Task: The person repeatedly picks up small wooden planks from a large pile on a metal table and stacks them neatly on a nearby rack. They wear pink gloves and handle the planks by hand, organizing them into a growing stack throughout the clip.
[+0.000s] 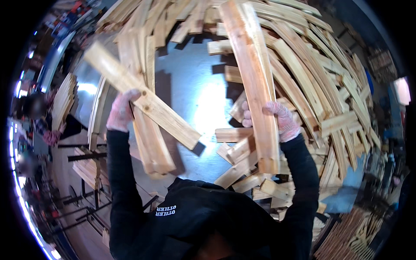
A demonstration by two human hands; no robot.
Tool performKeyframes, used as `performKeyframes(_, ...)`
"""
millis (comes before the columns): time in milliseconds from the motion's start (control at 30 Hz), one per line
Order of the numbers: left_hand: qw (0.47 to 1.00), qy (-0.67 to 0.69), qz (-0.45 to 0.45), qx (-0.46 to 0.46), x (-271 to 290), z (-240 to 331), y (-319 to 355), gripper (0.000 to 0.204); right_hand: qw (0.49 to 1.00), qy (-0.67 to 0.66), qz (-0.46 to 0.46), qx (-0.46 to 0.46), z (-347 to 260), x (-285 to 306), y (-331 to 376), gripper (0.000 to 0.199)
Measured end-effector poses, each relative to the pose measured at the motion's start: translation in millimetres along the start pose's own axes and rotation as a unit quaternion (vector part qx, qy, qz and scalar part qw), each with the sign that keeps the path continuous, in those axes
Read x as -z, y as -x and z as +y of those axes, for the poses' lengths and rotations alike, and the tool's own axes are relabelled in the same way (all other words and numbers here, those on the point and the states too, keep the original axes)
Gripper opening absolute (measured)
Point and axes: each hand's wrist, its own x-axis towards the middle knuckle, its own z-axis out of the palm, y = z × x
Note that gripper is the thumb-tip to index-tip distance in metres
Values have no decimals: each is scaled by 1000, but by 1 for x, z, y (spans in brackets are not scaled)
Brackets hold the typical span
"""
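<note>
A light, knotted wooden board (149, 102) lies slantwise across other boards on the left. My left hand (121, 112), in a pinkish-white knit glove, is closed at its edge, with the thumb over the top face. Beneath it, a longer wooden board (149, 149) runs toward me. On the right, my gloved right hand (284, 121) wraps round a long reddish wooden board (253, 82). Its thumb presses the top, and fingertips show past the opposite edge. A second piece seems to lie along that board's right side, but I cannot tell whether it is separate.
Loose boards heap up on the right (303, 82) and far side of a shiny metal table (186, 73). Short offcuts (242, 151) lie near my right arm. Black metal supports (86, 158) stand at the left. Beyond them, a person (52, 134) is beside stacked boards (64, 102).
</note>
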Motion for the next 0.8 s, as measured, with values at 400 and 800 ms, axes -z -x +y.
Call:
performKeyframes(400,713,-699,40,44,53,-126,-52,95,846,334,416,-4,265,9,-235,63)
performKeyframes(800,749,-651,-97,73,108,-112,36,114,704,639,281,-133,360,24,-232,66)
